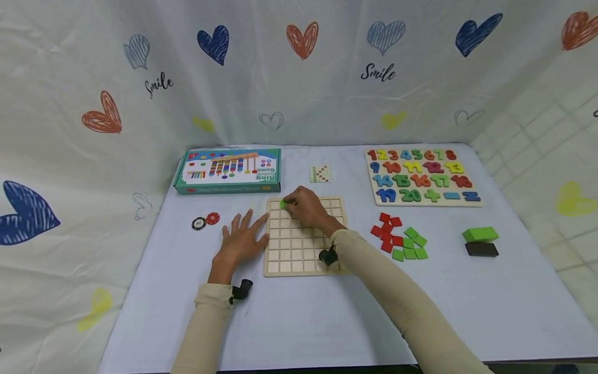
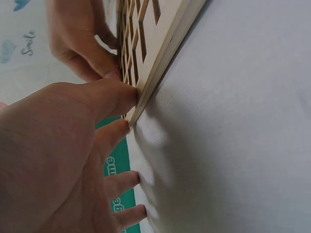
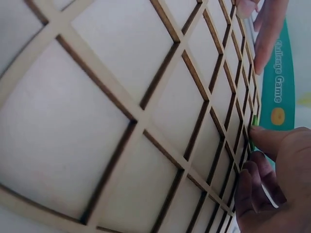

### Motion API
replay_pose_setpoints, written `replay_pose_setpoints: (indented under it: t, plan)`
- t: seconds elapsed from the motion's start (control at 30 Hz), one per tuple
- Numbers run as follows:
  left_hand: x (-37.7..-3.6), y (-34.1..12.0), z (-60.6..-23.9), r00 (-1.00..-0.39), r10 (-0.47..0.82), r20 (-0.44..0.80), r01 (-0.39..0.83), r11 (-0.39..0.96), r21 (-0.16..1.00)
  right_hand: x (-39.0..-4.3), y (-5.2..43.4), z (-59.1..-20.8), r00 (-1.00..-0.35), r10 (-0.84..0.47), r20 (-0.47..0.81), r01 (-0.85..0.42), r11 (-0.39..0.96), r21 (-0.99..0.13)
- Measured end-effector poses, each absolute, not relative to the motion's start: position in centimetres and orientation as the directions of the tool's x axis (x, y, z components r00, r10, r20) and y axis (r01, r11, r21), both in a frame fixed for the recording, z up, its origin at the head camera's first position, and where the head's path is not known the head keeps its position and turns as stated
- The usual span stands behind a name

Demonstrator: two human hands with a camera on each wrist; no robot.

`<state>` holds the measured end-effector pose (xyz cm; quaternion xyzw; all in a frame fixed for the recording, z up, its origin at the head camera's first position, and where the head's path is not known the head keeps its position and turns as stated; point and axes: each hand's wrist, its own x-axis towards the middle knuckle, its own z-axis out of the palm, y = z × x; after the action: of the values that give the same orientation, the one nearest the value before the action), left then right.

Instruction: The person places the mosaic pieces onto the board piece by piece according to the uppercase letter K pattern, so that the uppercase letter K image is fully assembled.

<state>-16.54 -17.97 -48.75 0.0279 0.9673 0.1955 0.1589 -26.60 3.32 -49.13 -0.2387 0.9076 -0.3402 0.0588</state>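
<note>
Right hand [image 1: 306, 205] pinches green tile [image 1: 283, 204] (far corner); left hand [image 1: 243, 239] flat.

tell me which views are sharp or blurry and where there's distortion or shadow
Head view: evenly lit, sharp, edges bowed by a wide lens, soft shadows under the arms. Left wrist view: the left hand fills the frame, soft and close; the board edge casts a faint shadow on the cloth. Right wrist view: near grid cells loom large; the fingers and green tile sit at the far edge.

Bright even light, soft shadows, edge distortion
</note>
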Motion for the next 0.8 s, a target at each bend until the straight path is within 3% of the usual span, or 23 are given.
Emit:
replay_pose_setpoints:
  t: [0.37, 0.8]
  plan:
    - [-16.5, -17.8, -48.7, -0.947, 0.113, -0.301, -0.012, 0.923, 0.384, -26.4, 4.3, -48.3, -0.875, -0.479, 0.067, -0.391, 0.619, -0.681]
    - [-16.5, -18.0, -48.9, -0.95, 0.109, -0.293, -0.012, 0.924, 0.381, -25.2, 12.0, -44.9, -0.868, -0.483, 0.119, -0.428, 0.603, -0.673]
